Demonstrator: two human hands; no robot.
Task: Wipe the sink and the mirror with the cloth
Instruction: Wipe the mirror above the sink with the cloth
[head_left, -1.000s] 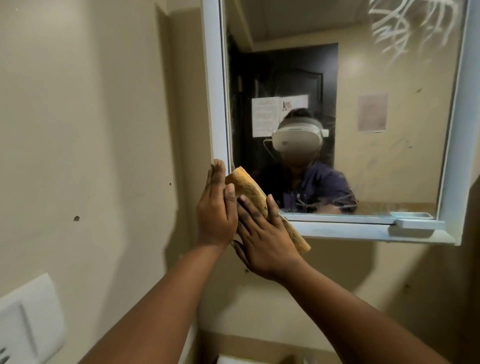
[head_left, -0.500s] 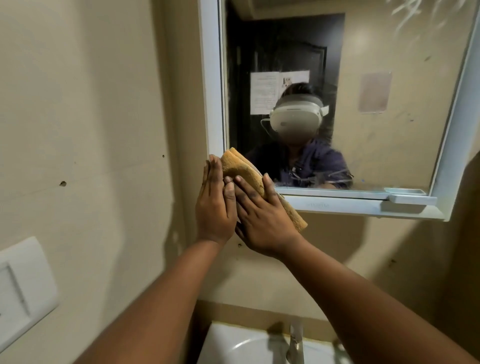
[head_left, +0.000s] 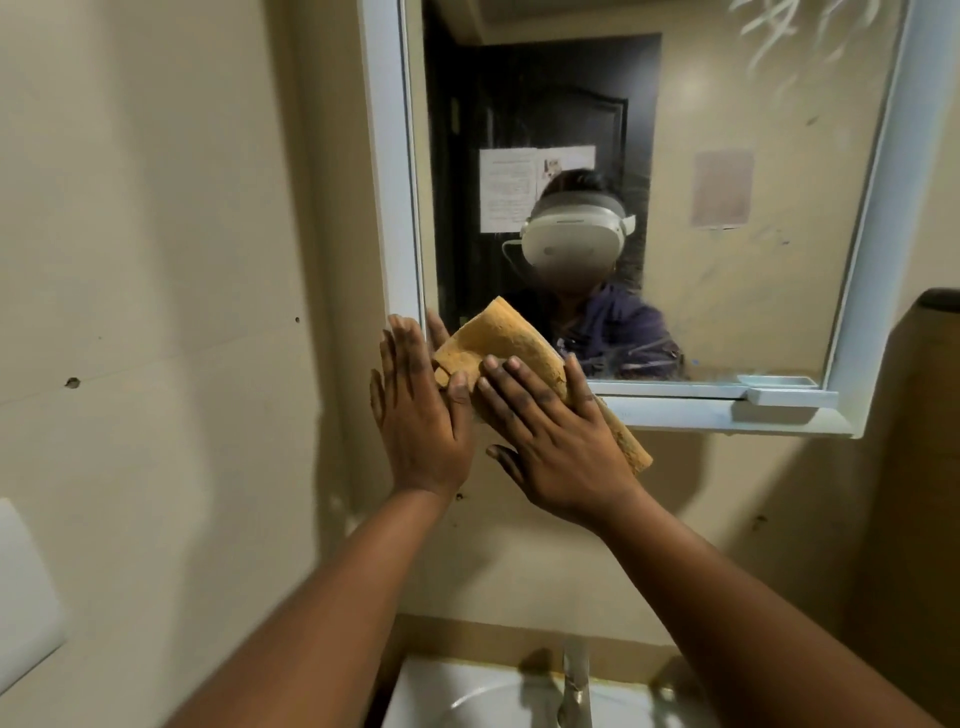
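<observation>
Beige painted wall (head_left: 156, 260) is filling the left half of the view. Large rectangular mirror in a white frame (head_left: 390, 156) is hanging to the right of it, glass dusty, white smear marks showing at its top right corner. White ceramic sink (head_left: 467, 696) with a chrome tap (head_left: 575, 686) is sitting directly below, only partly in view.

Folded orange-yellow cloth (head_left: 506, 340) is lying flat against the mirror's lower left corner, its long axis running diagonally from upper left on the glass down to lower right, crossing the bottom frame rail onto the wall.

Right hand (head_left: 550, 436) is pressing the cloth with fingers straight and spread, palm over its lower half. Left hand (head_left: 421, 410) is resting beside it, fingers straight, thumb touching the cloth's left edge, fingertips at the frame's inner edge.

Judgement: mirror wiping is under way; most unwiped glass is lying up and to the right of both hands, so the right hand is better placed to carry the cloth there.
</observation>
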